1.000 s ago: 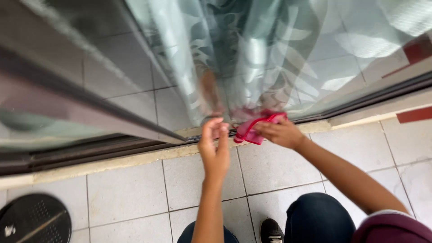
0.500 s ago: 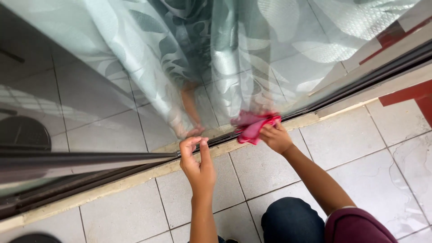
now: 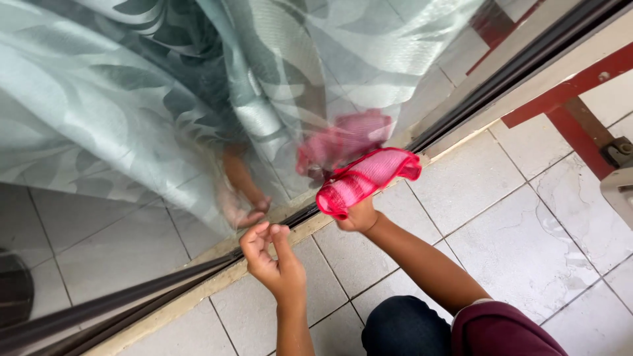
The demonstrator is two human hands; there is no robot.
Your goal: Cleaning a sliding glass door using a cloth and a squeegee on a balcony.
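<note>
Two bare hands work low at the foot of a glass sliding door (image 3: 132, 217), seen from above. The right hand (image 3: 359, 216) is closed around the lower edge of a pink cloth (image 3: 366, 179), whose free end sticks up and to the right, just beside the glass and above the door track (image 3: 198, 277). The left hand (image 3: 273, 260) is near the track, its thumb and fingertips drawn together in a pinching grip; whether anything small sits between them cannot be told. Both hands and the cloth are mirrored faintly in the pane.

Behind the glass hangs a pale green curtain (image 3: 105, 86) with a leaf pattern, filling most of the upper view. The dark track runs slantwise from lower left to upper right, with a cream sill strip along it. White floor tiles (image 3: 501, 217) lie on the near side; a red metal frame (image 3: 573, 112) stands at the right edge, well apart from the hands. The person's dark trousers and maroon sleeve (image 3: 501, 329) show at the bottom. Nothing lies between the hands and the glass.

Compared with half a second ago, the cloth has come off the track and now stands lifted and more opened out, the right hand sits under it rather than behind it, and the left hand has stayed beside the track with the same drawn-together fingers.
</note>
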